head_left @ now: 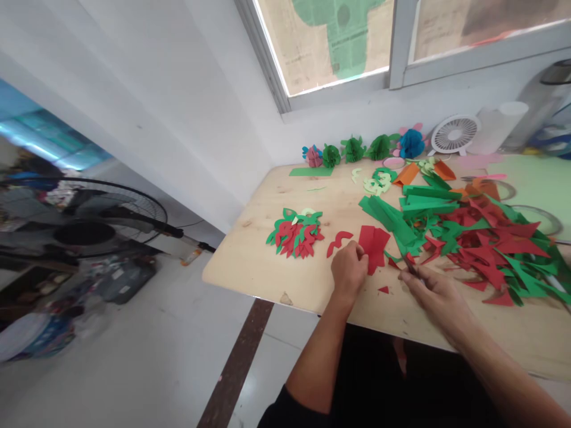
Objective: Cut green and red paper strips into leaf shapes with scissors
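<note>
My left hand (351, 268) is closed in a pinch on the lower left edge of a creased sheet of red paper (373, 245). To the right, my right hand (430, 289) is wrapped round a dark tool (413, 268) that looks like scissors; its tip points at small red scraps. A red curved cutout (339, 240) lies just beyond my left hand. Farther left is a pile of red and green leaf-like cutouts (297, 235). A small red triangle (383, 289) rests on the table between my hands.
Red scraps (486, 238) and green paper strips (428, 199) heap up on the right of the wooden table (250, 255). Folded paper figures (354, 148) stand along the wall beside a small white fan (455, 134). A large black fan (84, 232) stands on the floor at left.
</note>
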Demonstrator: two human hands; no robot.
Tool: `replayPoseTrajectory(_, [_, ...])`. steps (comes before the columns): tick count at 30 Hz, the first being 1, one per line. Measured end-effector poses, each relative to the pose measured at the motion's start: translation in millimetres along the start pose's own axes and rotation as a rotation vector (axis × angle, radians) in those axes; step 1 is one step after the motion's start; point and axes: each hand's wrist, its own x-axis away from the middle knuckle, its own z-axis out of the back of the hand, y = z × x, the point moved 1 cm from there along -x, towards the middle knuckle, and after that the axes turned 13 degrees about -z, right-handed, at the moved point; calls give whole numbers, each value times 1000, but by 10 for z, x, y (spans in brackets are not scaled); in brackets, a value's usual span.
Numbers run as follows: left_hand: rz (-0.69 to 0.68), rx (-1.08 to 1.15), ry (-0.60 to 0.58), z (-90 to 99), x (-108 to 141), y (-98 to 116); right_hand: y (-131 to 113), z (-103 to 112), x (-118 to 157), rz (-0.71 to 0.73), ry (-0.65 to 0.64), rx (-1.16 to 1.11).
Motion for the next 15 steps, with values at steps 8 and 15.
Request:
replayPoseTrajectory(8, [115, 700, 127, 52, 182, -54, -169, -74, -284, -114, 103, -135])
replayPoseTrajectory(15, [126, 826, 95, 45, 266, -1, -208, -211, -393, -29, 89, -243])
